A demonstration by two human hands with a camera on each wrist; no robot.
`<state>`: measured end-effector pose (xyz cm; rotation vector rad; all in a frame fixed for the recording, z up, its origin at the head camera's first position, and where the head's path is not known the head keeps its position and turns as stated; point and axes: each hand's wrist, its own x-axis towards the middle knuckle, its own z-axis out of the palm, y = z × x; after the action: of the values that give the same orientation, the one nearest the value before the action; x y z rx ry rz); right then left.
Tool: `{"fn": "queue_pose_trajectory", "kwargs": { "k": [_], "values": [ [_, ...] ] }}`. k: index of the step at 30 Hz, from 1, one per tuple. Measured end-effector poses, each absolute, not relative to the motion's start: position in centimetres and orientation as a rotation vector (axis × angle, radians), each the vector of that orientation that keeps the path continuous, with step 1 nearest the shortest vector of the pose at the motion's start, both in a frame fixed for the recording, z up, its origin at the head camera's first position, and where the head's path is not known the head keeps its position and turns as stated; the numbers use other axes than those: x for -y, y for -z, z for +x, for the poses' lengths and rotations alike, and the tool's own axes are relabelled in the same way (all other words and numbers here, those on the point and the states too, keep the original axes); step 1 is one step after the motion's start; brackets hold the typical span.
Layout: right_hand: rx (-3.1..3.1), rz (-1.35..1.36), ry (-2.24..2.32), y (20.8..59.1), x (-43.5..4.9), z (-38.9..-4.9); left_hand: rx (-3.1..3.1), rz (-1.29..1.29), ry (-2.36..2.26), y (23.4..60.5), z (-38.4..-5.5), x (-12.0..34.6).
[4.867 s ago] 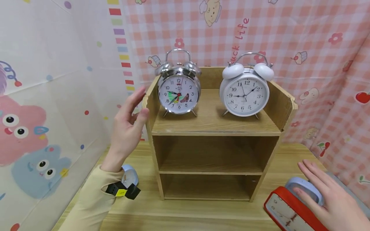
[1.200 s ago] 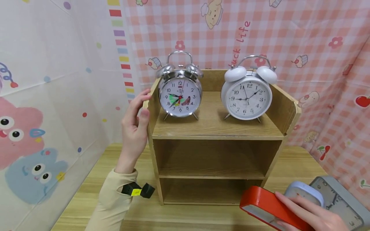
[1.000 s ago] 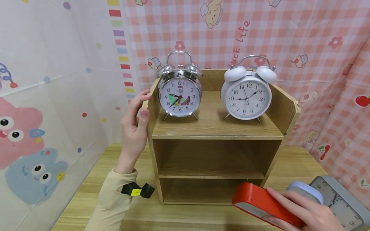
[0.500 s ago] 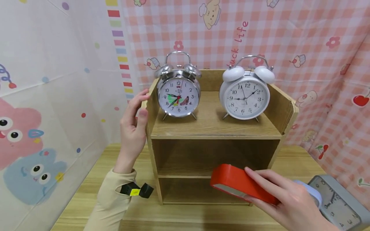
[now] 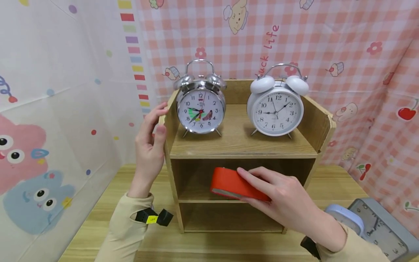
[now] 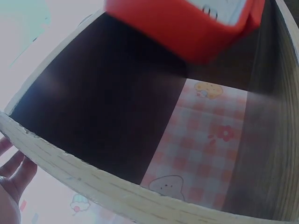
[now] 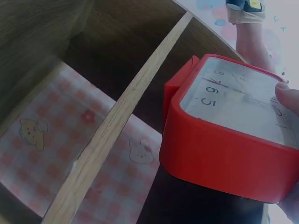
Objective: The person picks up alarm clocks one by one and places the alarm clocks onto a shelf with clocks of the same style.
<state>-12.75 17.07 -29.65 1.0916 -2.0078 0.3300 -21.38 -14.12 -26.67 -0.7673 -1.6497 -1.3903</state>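
My right hand [image 5: 284, 196] pinches a red alarm clock [image 5: 229, 182] in front of the middle compartment of a three-tier wooden shelf [image 5: 243, 156]. In the right wrist view the red clock [image 7: 224, 156] shows its white dial, with my thumb [image 7: 287, 97] across the dial's edge. From the left wrist the clock [image 6: 173, 23] appears at the top, over the opening. My left hand [image 5: 148, 153] rests against the shelf's left side panel, fingers along its outer face and thumb near the front edge. On the top tier stand a silver twin-bell clock [image 5: 212, 105] and a white one [image 5: 283, 122].
At the right, a grey square clock [image 5: 381, 222] and a light-blue clock [image 5: 345, 214] are on the wooden table [image 5: 212, 243]. Patterned cloth [image 5: 209, 29] hangs close behind the shelf and along both sides.
My right hand, open over the red clock at first, has gripped it and carried it left and up to the shelf. My left hand has come against the side panel.
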Motion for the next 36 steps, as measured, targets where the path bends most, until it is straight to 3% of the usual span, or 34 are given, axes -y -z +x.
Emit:
{"fn": "queue_pose_trajectory", "kwargs": {
  "k": [16, 36],
  "values": [
    [2.067, 1.186, -0.284, 29.2, -13.2, -15.7, 1.628, -0.777, 1.398, 26.8, -21.5, 14.3],
    [1.977, 1.203, -0.182, 29.6, -11.3, -16.6, 1.633, -0.782, 1.395, 26.7, -21.6, 14.1]
  ]
}}
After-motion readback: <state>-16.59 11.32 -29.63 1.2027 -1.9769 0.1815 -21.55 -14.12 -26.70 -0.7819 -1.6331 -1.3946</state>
